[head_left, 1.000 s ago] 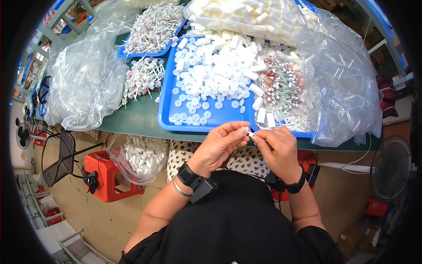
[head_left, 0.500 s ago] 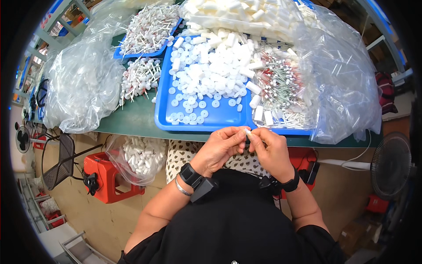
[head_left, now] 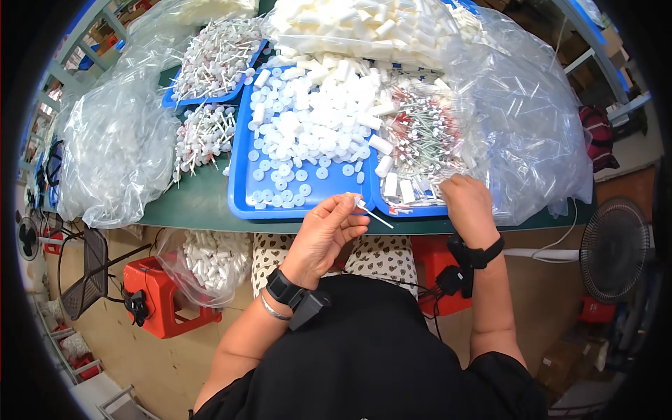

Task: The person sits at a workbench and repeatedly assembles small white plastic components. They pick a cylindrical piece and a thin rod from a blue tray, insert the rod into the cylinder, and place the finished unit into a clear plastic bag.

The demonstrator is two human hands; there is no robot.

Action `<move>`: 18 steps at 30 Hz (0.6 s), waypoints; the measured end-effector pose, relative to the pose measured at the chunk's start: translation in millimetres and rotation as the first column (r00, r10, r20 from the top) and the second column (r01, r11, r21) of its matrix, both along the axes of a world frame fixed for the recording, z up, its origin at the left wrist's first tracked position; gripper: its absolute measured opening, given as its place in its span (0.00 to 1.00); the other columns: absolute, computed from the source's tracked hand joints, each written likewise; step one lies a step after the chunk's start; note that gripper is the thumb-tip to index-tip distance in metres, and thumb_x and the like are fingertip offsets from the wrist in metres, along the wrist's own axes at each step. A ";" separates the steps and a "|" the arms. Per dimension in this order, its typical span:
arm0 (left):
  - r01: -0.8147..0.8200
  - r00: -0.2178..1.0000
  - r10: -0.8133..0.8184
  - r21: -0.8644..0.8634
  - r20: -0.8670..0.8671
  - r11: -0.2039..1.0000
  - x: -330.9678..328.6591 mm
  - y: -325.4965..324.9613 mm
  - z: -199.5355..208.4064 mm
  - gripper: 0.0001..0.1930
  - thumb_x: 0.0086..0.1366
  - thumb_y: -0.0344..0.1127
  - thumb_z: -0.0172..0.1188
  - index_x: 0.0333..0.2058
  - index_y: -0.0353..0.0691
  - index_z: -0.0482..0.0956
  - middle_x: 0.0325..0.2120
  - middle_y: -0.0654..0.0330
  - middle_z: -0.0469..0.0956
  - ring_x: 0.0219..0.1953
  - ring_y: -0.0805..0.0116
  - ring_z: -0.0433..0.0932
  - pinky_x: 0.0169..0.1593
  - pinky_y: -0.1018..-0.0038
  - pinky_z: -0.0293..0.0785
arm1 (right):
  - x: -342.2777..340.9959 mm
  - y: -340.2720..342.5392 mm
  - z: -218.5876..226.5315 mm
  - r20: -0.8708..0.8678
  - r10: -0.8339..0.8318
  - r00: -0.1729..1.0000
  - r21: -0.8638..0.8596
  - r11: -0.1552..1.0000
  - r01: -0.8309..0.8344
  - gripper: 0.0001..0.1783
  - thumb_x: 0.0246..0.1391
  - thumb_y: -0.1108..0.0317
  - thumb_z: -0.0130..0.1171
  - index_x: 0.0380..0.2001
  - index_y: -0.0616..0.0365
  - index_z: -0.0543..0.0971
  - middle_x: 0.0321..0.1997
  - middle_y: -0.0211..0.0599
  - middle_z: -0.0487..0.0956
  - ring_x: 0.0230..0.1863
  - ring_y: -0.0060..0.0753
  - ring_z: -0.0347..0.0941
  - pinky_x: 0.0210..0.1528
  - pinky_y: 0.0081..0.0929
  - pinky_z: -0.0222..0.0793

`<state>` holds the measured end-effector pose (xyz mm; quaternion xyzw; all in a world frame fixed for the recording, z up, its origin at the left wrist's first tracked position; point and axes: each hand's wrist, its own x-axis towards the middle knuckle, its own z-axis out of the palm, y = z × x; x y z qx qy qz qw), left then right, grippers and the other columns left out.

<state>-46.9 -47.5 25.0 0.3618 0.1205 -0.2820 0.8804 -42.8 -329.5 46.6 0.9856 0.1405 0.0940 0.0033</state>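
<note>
My left hand is closed in a pinch just in front of the trays. It holds a thin white stick by one end, where a small whitish piece sits between the fingertips; the other end points down to the right. My right hand reaches over the right blue tray. Its fingers are bent together among thin white, red and greenish stemmed parts, and what the fingertips grip is hidden. Left of that, another blue tray holds translucent discs with centre holes and white foam cylinders.
A bag of white cylinders lies behind the trays. Clear plastic bags flank them on the green table. Finished-looking disc-and-stick pieces are heaped at left. Below stand a red stool and a fan.
My hands were together at the tray edge; now they are apart. The right has moved up and right into the stemmed parts. The left keeps its pinch, and the white stick now shows.
</note>
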 end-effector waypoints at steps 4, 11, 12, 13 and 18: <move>-0.011 1.000 0.011 -0.007 0.016 1.000 1.2 -0.9 0.5 0.14 0.68 0.41 0.57 0.44 0.36 0.76 0.38 0.56 0.79 0.42 0.66 0.81 0.46 0.75 0.79 | 6.5 -0.9 -6.0 0.006 0.063 0.998 0.080 0.995 -0.063 0.04 0.45 0.76 0.57 0.20 0.59 0.74 0.25 0.40 0.73 0.32 0.45 0.73 0.35 0.40 0.67; -0.061 0.998 0.062 -0.047 0.006 0.997 3.0 -0.1 -3.0 0.13 0.68 0.38 0.58 0.45 0.34 0.75 0.39 0.55 0.79 0.46 0.61 0.80 0.49 0.74 0.80 | -14.2 44.7 19.0 -0.074 0.103 0.992 0.631 0.775 -0.034 0.04 0.52 0.73 0.60 0.31 0.61 0.77 0.26 0.43 0.79 0.24 0.44 0.75 0.28 0.32 0.70; -0.062 0.998 0.063 -0.054 0.005 0.997 3.0 -1.8 -3.3 0.14 0.68 0.38 0.58 0.45 0.34 0.75 0.39 0.55 0.79 0.46 0.61 0.80 0.49 0.74 0.80 | -16.6 53.9 22.5 -0.073 0.143 0.987 0.639 0.766 -0.064 0.03 0.51 0.73 0.61 0.30 0.61 0.78 0.26 0.42 0.79 0.25 0.43 0.76 0.28 0.33 0.70; -0.068 0.998 0.069 -0.065 0.009 0.996 2.8 -2.2 -2.4 0.13 0.68 0.37 0.57 0.45 0.34 0.75 0.39 0.55 0.79 0.46 0.61 0.80 0.49 0.74 0.80 | -16.7 61.0 22.0 -0.023 0.180 0.983 0.637 0.760 -0.124 0.04 0.51 0.73 0.61 0.30 0.60 0.78 0.26 0.41 0.79 0.25 0.42 0.76 0.29 0.32 0.70; -0.098 0.995 0.099 -0.085 0.011 0.992 1.8 0.4 3.0 0.13 0.68 0.36 0.57 0.46 0.34 0.74 0.38 0.55 0.79 0.45 0.63 0.80 0.49 0.74 0.80 | -17.9 74.6 23.8 0.076 0.218 0.973 0.619 0.754 -0.217 0.04 0.49 0.73 0.64 0.30 0.59 0.79 0.26 0.38 0.79 0.24 0.41 0.75 0.29 0.32 0.69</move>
